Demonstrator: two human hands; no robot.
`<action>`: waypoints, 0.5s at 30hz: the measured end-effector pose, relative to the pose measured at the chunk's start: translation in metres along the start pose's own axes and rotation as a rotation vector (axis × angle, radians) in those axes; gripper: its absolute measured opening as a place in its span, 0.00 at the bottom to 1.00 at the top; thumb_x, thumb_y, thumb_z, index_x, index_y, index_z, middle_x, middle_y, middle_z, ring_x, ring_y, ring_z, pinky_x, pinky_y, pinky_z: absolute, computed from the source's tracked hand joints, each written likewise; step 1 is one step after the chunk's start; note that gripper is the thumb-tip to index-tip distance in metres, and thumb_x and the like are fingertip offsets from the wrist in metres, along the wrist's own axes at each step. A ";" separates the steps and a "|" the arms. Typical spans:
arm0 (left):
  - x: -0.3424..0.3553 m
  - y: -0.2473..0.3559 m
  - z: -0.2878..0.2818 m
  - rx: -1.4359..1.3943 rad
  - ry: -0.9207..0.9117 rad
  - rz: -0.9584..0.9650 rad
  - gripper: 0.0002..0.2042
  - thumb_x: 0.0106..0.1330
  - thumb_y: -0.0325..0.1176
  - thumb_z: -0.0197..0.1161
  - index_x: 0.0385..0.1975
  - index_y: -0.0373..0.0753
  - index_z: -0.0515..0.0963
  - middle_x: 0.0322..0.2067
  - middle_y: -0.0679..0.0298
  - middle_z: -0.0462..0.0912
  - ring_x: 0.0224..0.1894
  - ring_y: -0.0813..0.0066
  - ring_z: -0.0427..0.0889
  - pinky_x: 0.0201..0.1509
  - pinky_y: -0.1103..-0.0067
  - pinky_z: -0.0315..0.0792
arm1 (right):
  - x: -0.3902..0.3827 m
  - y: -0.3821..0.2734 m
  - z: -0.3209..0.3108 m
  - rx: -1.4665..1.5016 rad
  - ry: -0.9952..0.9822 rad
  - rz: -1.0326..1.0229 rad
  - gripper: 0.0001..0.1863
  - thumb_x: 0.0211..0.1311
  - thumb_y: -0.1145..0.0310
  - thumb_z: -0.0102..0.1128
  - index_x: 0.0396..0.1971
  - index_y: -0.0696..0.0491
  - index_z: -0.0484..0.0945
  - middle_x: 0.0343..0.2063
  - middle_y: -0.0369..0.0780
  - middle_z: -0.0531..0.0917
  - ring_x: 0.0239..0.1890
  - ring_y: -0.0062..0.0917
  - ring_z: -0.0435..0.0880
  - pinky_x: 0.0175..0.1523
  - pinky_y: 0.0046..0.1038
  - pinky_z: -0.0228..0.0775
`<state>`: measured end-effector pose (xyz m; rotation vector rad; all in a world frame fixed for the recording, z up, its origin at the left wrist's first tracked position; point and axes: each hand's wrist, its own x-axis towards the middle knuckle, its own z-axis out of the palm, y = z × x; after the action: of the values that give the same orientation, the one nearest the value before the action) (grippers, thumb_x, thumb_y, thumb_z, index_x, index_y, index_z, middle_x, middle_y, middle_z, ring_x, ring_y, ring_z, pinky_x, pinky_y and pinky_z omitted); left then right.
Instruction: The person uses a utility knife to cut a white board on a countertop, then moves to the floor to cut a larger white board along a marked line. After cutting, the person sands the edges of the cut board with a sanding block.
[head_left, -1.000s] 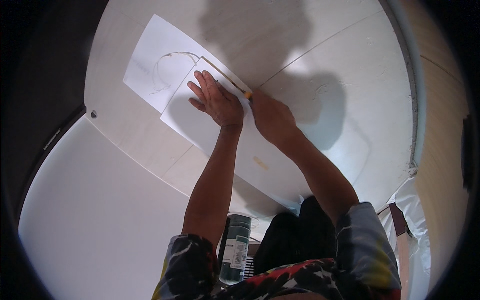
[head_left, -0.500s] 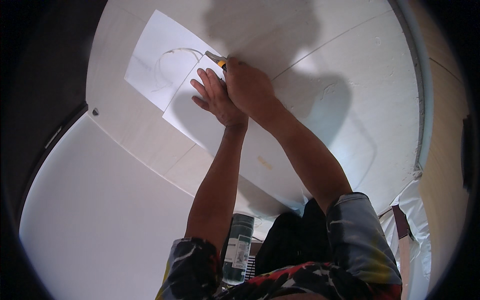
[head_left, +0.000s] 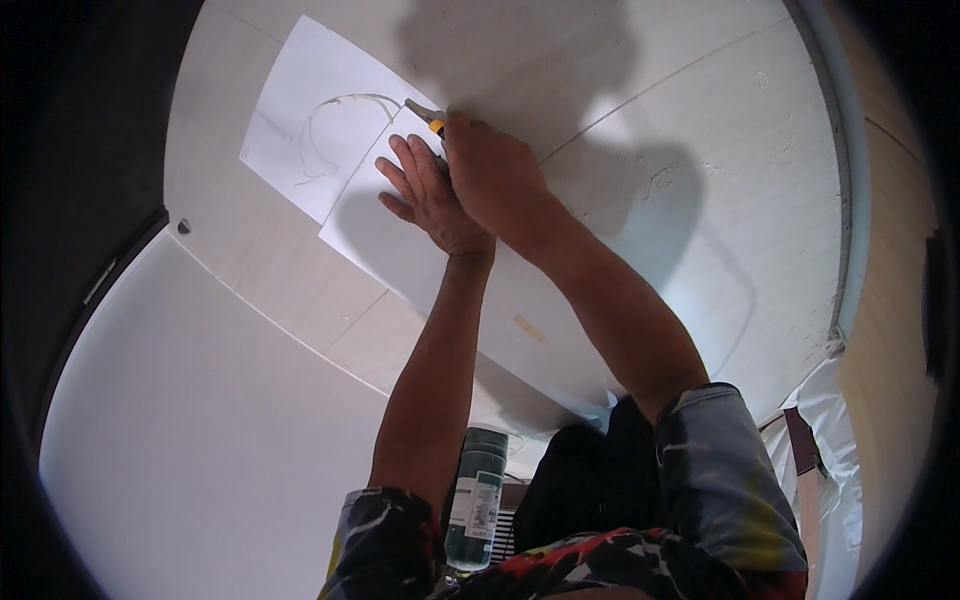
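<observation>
My left hand lies with fingers spread on a long white sheet. My right hand grips a yellow utility knife, partly hidden by its fingers, with the tip at the sheet's upper corner, just beside my left fingertips. Under that corner, a second white sheet extends to the upper left, with thin curled pale strips on it. A short piece of beige tape sticks to the long sheet below my hands.
The sheets rest on a pale surface with seams and scuffs. A smooth white panel fills the lower left, beside a dark edge. A dark green cylindrical container stands near my body. Crumpled translucent plastic and light wood are at the right.
My right hand has moved up and left along the sheet's edge with the knife, reaching the corner by half a second ago. My left hand has stayed on the sheet.
</observation>
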<state>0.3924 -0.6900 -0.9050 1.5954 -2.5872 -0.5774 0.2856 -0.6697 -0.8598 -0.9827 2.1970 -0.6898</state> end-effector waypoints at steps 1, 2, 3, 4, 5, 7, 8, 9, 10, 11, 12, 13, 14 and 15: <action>-0.001 -0.001 0.001 -0.005 0.012 0.019 0.35 0.73 0.48 0.55 0.73 0.38 0.54 0.76 0.53 0.50 0.79 0.47 0.36 0.74 0.44 0.22 | 0.001 0.001 -0.002 0.004 -0.011 -0.005 0.10 0.68 0.67 0.55 0.37 0.60 0.73 0.30 0.50 0.85 0.32 0.42 0.88 0.37 0.39 0.82; -0.001 -0.001 0.001 -0.010 0.024 0.039 0.35 0.72 0.48 0.55 0.73 0.38 0.53 0.76 0.53 0.50 0.79 0.46 0.36 0.74 0.44 0.22 | 0.002 0.001 -0.004 0.025 -0.036 0.007 0.10 0.68 0.67 0.55 0.37 0.60 0.73 0.30 0.50 0.85 0.32 0.43 0.88 0.37 0.39 0.81; -0.002 -0.001 0.002 -0.017 0.031 0.046 0.36 0.72 0.48 0.56 0.73 0.38 0.53 0.76 0.52 0.50 0.79 0.46 0.36 0.73 0.44 0.22 | 0.004 0.002 -0.007 0.045 -0.060 0.020 0.10 0.68 0.67 0.54 0.37 0.60 0.73 0.30 0.51 0.85 0.32 0.44 0.87 0.37 0.40 0.81; -0.001 0.000 0.001 -0.024 0.037 0.052 0.36 0.71 0.48 0.57 0.73 0.38 0.53 0.76 0.51 0.50 0.79 0.45 0.36 0.73 0.43 0.22 | 0.004 0.002 -0.010 0.065 -0.085 0.033 0.09 0.68 0.67 0.54 0.37 0.60 0.73 0.30 0.51 0.85 0.32 0.44 0.87 0.37 0.41 0.81; -0.002 0.001 0.001 -0.031 0.043 0.060 0.37 0.70 0.49 0.57 0.73 0.37 0.53 0.76 0.51 0.50 0.79 0.45 0.36 0.73 0.43 0.22 | 0.002 0.002 -0.011 0.067 -0.103 0.046 0.10 0.69 0.67 0.53 0.37 0.60 0.73 0.30 0.51 0.84 0.32 0.45 0.87 0.38 0.42 0.80; -0.003 0.002 -0.001 -0.038 0.025 0.043 0.34 0.72 0.46 0.55 0.73 0.38 0.53 0.75 0.50 0.51 0.79 0.44 0.37 0.73 0.43 0.23 | -0.003 0.003 -0.013 0.072 -0.135 0.072 0.10 0.70 0.67 0.52 0.36 0.60 0.73 0.30 0.51 0.84 0.33 0.47 0.86 0.40 0.44 0.80; -0.003 0.002 -0.001 -0.042 0.017 0.036 0.33 0.73 0.44 0.54 0.73 0.38 0.53 0.75 0.50 0.51 0.79 0.44 0.37 0.73 0.43 0.23 | -0.007 0.006 -0.014 0.071 -0.135 0.074 0.10 0.70 0.67 0.51 0.37 0.60 0.73 0.31 0.52 0.84 0.34 0.47 0.86 0.40 0.45 0.79; 0.000 0.002 0.000 -0.029 0.032 0.045 0.32 0.73 0.42 0.53 0.73 0.38 0.54 0.75 0.51 0.52 0.78 0.44 0.38 0.73 0.42 0.24 | -0.016 0.011 -0.014 0.069 -0.135 0.076 0.10 0.70 0.67 0.51 0.38 0.60 0.73 0.31 0.52 0.84 0.35 0.48 0.86 0.41 0.45 0.79; 0.000 0.001 0.002 -0.017 0.044 0.048 0.30 0.74 0.40 0.51 0.73 0.38 0.54 0.75 0.51 0.52 0.78 0.44 0.39 0.73 0.42 0.25 | -0.028 0.017 -0.015 0.064 -0.142 0.077 0.10 0.71 0.67 0.51 0.39 0.60 0.72 0.31 0.52 0.84 0.35 0.48 0.86 0.42 0.46 0.78; -0.001 0.001 0.002 -0.004 0.055 0.049 0.29 0.75 0.37 0.49 0.73 0.38 0.55 0.75 0.52 0.53 0.78 0.44 0.39 0.73 0.42 0.25 | -0.043 0.022 -0.016 0.062 -0.170 0.109 0.10 0.71 0.67 0.50 0.39 0.60 0.72 0.31 0.52 0.84 0.36 0.49 0.86 0.42 0.46 0.78; -0.002 0.000 0.001 0.005 0.053 0.032 0.27 0.75 0.36 0.48 0.73 0.38 0.55 0.75 0.52 0.54 0.78 0.45 0.40 0.74 0.42 0.26 | -0.060 0.026 -0.017 0.060 -0.199 0.140 0.10 0.72 0.67 0.50 0.40 0.60 0.71 0.31 0.52 0.84 0.36 0.49 0.85 0.43 0.46 0.77; -0.002 0.000 0.001 0.014 0.054 0.018 0.26 0.75 0.34 0.46 0.72 0.38 0.56 0.75 0.53 0.54 0.78 0.45 0.41 0.74 0.42 0.26 | -0.074 0.029 -0.022 0.058 -0.225 0.169 0.10 0.72 0.67 0.49 0.40 0.60 0.71 0.30 0.52 0.84 0.37 0.49 0.85 0.43 0.47 0.77; 0.000 -0.001 0.000 0.028 0.062 0.000 0.25 0.76 0.32 0.45 0.72 0.38 0.56 0.75 0.54 0.55 0.78 0.45 0.41 0.74 0.43 0.27 | -0.086 0.030 -0.031 0.052 -0.287 0.220 0.10 0.72 0.66 0.49 0.41 0.60 0.70 0.30 0.52 0.84 0.37 0.50 0.85 0.43 0.47 0.77; -0.001 0.000 -0.001 0.032 0.058 -0.008 0.25 0.76 0.32 0.44 0.72 0.38 0.57 0.75 0.54 0.55 0.78 0.46 0.41 0.74 0.43 0.27 | -0.097 0.029 -0.041 0.047 -0.351 0.269 0.10 0.72 0.66 0.50 0.41 0.59 0.70 0.30 0.52 0.84 0.37 0.50 0.85 0.42 0.47 0.77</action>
<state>0.3932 -0.6897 -0.9040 1.6074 -2.5624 -0.4849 0.2940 -0.5685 -0.8202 -0.7043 1.9440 -0.4064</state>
